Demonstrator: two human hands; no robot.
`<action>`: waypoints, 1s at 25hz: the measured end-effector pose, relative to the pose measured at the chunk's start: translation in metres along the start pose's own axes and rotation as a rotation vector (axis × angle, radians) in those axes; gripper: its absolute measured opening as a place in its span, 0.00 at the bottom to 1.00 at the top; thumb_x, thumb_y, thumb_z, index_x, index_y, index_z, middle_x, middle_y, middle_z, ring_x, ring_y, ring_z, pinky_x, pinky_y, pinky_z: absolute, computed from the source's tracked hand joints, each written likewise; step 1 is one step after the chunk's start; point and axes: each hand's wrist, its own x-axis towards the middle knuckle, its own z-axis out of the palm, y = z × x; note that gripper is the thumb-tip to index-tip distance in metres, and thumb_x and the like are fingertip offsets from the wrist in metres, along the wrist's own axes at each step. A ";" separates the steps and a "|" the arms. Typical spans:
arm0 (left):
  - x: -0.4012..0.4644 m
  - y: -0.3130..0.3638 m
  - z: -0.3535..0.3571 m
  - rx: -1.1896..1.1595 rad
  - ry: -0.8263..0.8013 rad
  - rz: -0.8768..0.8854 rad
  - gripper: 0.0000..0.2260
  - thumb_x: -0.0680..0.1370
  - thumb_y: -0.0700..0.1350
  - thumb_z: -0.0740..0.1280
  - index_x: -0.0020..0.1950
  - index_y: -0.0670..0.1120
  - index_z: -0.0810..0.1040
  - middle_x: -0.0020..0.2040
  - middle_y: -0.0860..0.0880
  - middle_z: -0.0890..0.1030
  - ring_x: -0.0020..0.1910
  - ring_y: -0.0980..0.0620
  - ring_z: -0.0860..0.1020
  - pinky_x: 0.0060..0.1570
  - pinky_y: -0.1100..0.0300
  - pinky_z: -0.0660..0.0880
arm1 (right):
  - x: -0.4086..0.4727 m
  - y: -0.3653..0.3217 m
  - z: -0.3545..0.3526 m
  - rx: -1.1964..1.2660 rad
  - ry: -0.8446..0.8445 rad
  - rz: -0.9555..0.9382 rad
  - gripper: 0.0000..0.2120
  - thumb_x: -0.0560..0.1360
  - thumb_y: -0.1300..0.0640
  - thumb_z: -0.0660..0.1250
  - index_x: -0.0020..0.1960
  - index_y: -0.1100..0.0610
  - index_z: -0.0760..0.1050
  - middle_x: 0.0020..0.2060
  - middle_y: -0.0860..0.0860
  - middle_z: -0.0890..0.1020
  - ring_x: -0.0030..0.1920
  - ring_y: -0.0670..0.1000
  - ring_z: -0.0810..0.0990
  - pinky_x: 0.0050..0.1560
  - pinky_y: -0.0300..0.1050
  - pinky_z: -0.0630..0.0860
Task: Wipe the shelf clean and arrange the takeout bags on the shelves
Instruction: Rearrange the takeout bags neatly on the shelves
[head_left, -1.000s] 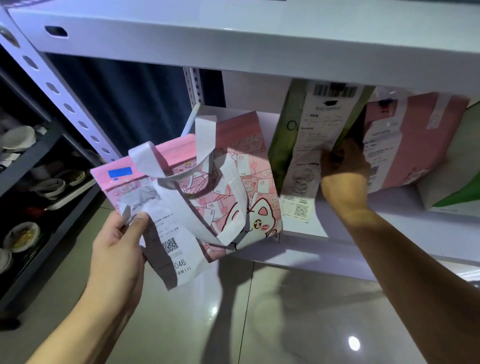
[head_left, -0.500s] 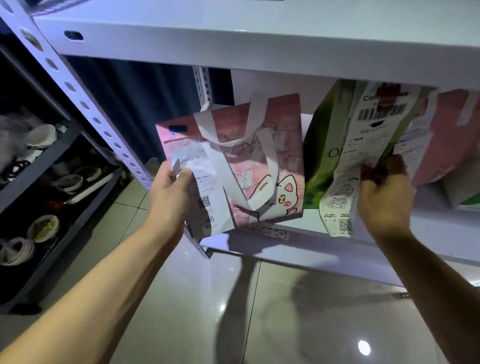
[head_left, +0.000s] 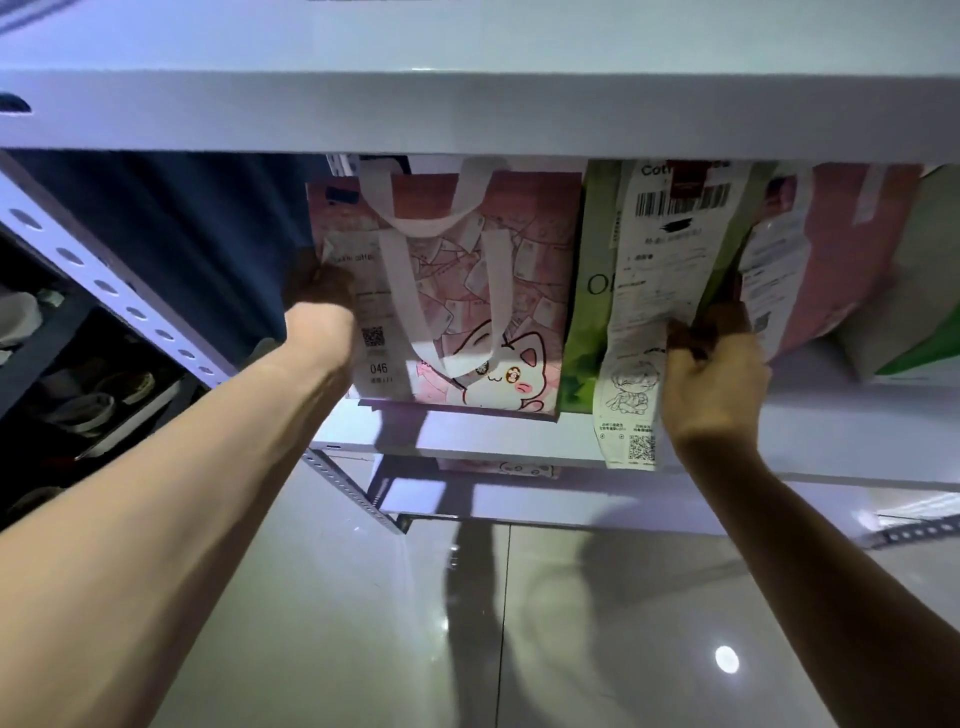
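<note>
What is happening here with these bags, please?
A person is lining up takeout bags on a white shelf. The left hand holds the pink cat bag at its left edge; it stands upright at the row's left end. The right hand grips the green bag beside it.

At the lower part of my frame I see a glossy grey tiled floor (head_left: 363, 623), with a round light reflection (head_left: 727, 660) at lower right. At the left edge stands a dark rack (head_left: 31, 358) holding pale bowls (head_left: 85, 408), too dim for me to make out more. Behind it, at upper left, hangs a dark blue curtain (head_left: 197, 249).
</note>
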 end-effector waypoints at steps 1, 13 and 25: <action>0.002 0.005 0.002 0.041 0.013 0.035 0.07 0.79 0.36 0.59 0.48 0.47 0.73 0.43 0.45 0.78 0.44 0.46 0.74 0.45 0.52 0.72 | -0.002 -0.003 0.004 0.011 0.011 0.013 0.09 0.82 0.57 0.62 0.61 0.57 0.73 0.51 0.53 0.82 0.46 0.53 0.78 0.60 0.48 0.76; -0.066 -0.029 -0.032 0.466 -0.032 0.209 0.16 0.73 0.43 0.65 0.59 0.44 0.69 0.61 0.41 0.75 0.57 0.42 0.75 0.59 0.42 0.74 | -0.028 -0.018 0.003 0.025 0.007 0.073 0.09 0.81 0.51 0.61 0.61 0.49 0.70 0.55 0.51 0.82 0.53 0.55 0.82 0.57 0.55 0.81; -0.168 -0.036 0.011 0.611 -0.381 0.430 0.24 0.78 0.37 0.66 0.72 0.54 0.71 0.69 0.49 0.70 0.65 0.48 0.72 0.64 0.49 0.72 | -0.026 0.012 -0.030 0.115 -0.023 -0.007 0.11 0.78 0.61 0.62 0.60 0.56 0.73 0.50 0.54 0.82 0.50 0.56 0.81 0.52 0.57 0.80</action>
